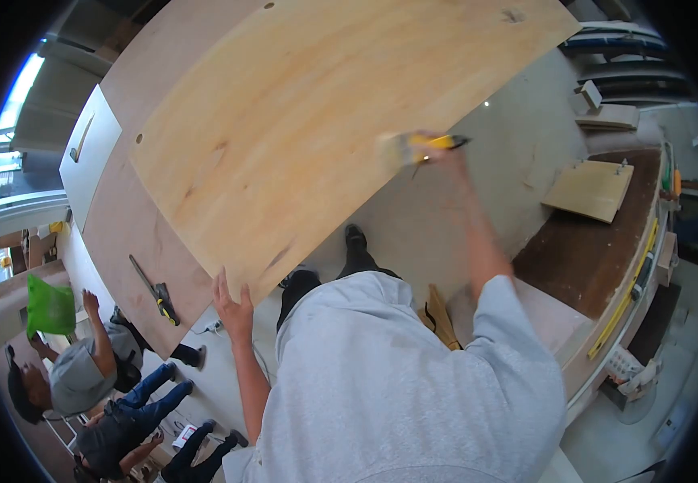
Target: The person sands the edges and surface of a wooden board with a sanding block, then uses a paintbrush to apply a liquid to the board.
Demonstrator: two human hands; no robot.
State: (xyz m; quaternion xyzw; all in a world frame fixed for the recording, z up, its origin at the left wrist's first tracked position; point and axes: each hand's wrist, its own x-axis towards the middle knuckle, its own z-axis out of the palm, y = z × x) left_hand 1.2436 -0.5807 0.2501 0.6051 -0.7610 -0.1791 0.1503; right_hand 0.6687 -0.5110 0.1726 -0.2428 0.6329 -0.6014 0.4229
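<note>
A large pale plywood sheet with knots and dark streaks lies in front of me over a wider brown board. My right hand is blurred by motion at the sheet's near right edge. It grips what looks like a wide brush with a pale end and a yellow and black handle; the pale end is over the sheet. At the sheet's near left corner, my left hand has its fingers spread and the fingertips at the edge. No object is in it.
A bar clamp lies on the brown board. To the right stands a curved bench with a small hinged wooden panel and a yellow level. People are at the lower left; one holds a green bag.
</note>
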